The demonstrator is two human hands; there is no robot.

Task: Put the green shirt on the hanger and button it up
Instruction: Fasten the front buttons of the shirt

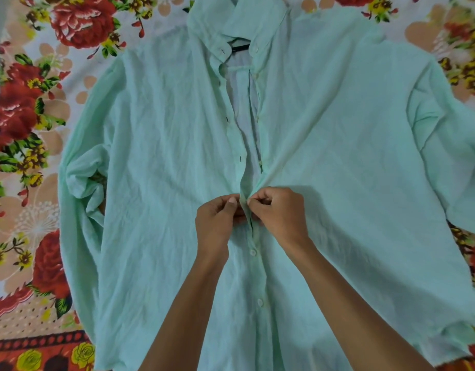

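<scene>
While both forearms reach up from six o'clock, the left hand (pixel 217 218) and right hand (pixel 278 214) meet at the middle of the view, fingertips pressed together on the front placket of the green shirt (pixel 338 156), each pinching one edge of the opening. Toward six o'clock of the hands, two white buttons (pixel 253 252) sit fastened down the closed front. Toward twelve o'clock, the placket gapes open, showing paler inner cloth. Farther on, at twelve o'clock, a dark piece of the hanger (pixel 240 47) shows inside the collar. All round, from nine to three o'clock, a floral bedsheet (pixel 25 108) lies under the spread shirt.
</scene>
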